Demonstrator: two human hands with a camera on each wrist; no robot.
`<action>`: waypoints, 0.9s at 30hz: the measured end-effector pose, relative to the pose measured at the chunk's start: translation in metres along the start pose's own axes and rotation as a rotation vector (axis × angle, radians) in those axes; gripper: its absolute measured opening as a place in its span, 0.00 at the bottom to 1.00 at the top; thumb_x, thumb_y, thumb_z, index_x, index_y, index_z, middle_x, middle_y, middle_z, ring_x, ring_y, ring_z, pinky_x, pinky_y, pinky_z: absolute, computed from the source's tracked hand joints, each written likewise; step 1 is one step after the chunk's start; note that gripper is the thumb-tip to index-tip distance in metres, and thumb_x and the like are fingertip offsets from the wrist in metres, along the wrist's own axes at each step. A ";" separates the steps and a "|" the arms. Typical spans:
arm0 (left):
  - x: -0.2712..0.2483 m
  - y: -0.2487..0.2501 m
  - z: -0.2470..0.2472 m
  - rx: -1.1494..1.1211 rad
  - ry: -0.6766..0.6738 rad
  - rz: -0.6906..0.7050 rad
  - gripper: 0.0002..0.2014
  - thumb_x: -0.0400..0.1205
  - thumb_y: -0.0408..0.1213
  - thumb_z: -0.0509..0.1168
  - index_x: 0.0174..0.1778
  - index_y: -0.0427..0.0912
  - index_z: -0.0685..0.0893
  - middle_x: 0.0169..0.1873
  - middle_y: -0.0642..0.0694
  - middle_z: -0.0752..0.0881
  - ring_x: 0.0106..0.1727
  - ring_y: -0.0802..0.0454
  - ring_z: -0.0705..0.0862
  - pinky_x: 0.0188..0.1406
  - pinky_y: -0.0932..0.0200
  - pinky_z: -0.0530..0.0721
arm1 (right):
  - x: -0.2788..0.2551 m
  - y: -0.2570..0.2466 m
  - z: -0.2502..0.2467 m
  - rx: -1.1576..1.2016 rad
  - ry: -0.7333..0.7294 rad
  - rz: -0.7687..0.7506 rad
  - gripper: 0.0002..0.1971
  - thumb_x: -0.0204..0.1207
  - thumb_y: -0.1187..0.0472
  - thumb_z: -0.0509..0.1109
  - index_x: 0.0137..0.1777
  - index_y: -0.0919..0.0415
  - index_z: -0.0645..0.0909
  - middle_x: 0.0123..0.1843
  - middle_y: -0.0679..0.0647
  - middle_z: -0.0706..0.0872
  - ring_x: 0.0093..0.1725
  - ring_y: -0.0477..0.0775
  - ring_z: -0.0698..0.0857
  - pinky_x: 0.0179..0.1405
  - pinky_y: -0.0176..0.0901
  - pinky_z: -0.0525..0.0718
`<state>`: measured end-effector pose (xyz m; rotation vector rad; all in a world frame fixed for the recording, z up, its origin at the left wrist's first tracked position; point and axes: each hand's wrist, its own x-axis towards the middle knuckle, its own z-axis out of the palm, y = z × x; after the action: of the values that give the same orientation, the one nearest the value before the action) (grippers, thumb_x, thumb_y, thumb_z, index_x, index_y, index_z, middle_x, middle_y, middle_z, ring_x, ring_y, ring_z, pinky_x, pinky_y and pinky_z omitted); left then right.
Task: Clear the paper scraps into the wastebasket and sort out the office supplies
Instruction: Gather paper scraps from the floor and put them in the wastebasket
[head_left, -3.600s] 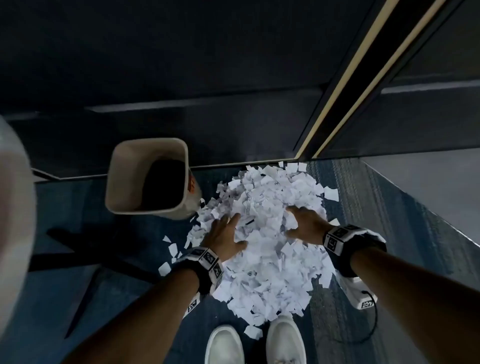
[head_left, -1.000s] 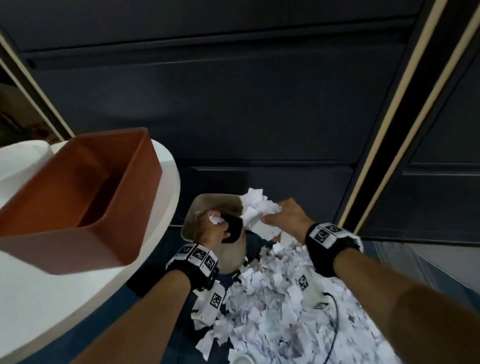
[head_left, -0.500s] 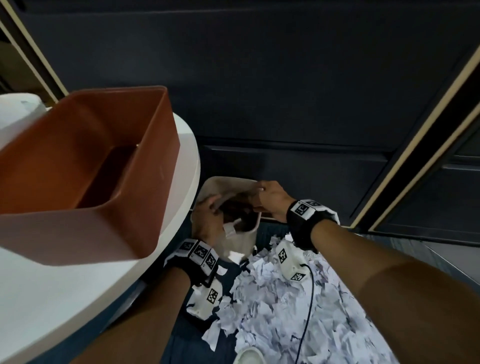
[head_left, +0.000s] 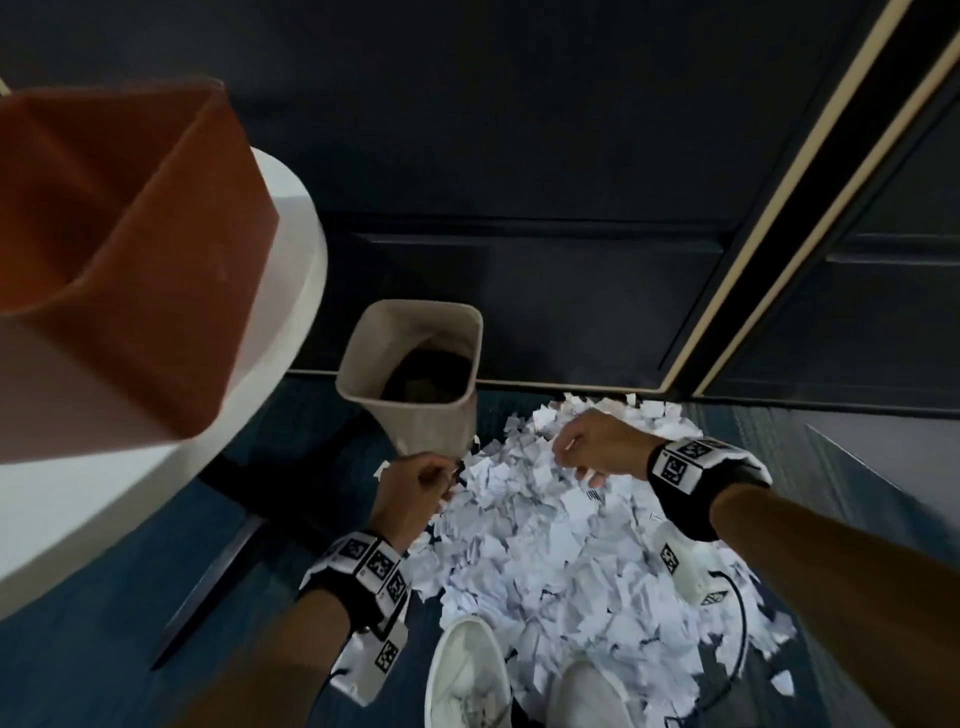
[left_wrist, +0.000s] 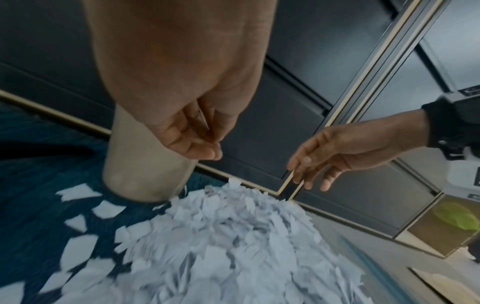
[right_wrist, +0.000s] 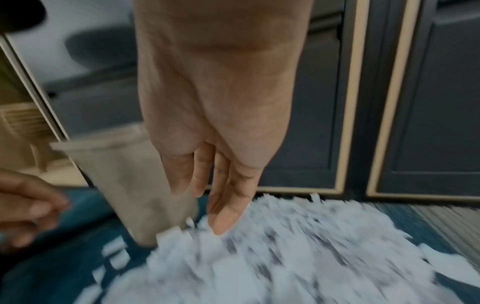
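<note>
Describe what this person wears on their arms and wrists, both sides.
Both forearms are bare, with no sleeves in view. The left wrist band and the right wrist band are black straps topped with white blocks printed with black square tag markers. A white camera unit with similar tags hangs under each wrist, trailing a thin black cable.

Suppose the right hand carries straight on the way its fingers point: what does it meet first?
Most likely the pile of paper scraps: the right hand points down at its near edge, beside the wastebasket. Depth is blurred.
</note>
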<state>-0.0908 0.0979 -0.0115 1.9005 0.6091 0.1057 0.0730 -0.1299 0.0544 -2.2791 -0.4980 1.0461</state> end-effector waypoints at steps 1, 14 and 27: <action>0.000 -0.013 0.003 0.026 -0.002 -0.021 0.13 0.82 0.26 0.66 0.35 0.45 0.88 0.28 0.46 0.88 0.30 0.56 0.86 0.29 0.52 0.86 | 0.003 0.013 0.003 -0.018 -0.022 0.023 0.08 0.79 0.62 0.74 0.53 0.66 0.86 0.43 0.61 0.88 0.39 0.54 0.88 0.44 0.55 0.92; 0.056 -0.119 0.008 0.431 0.094 -0.365 0.27 0.82 0.37 0.68 0.78 0.42 0.72 0.65 0.37 0.85 0.60 0.40 0.85 0.54 0.52 0.83 | 0.061 0.107 0.046 -0.083 0.132 0.029 0.11 0.74 0.61 0.77 0.56 0.57 0.85 0.55 0.60 0.89 0.52 0.57 0.87 0.51 0.46 0.85; 0.131 -0.169 -0.003 0.577 0.262 -0.431 0.12 0.81 0.32 0.68 0.60 0.39 0.88 0.62 0.33 0.84 0.63 0.32 0.82 0.63 0.47 0.81 | 0.087 0.105 0.039 -0.208 0.376 -0.123 0.10 0.80 0.63 0.69 0.58 0.60 0.87 0.43 0.51 0.82 0.38 0.45 0.79 0.34 0.37 0.70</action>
<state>-0.0397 0.2081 -0.1871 2.2686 1.3251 -0.1150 0.1072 -0.1494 -0.0820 -2.5134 -0.5997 0.5058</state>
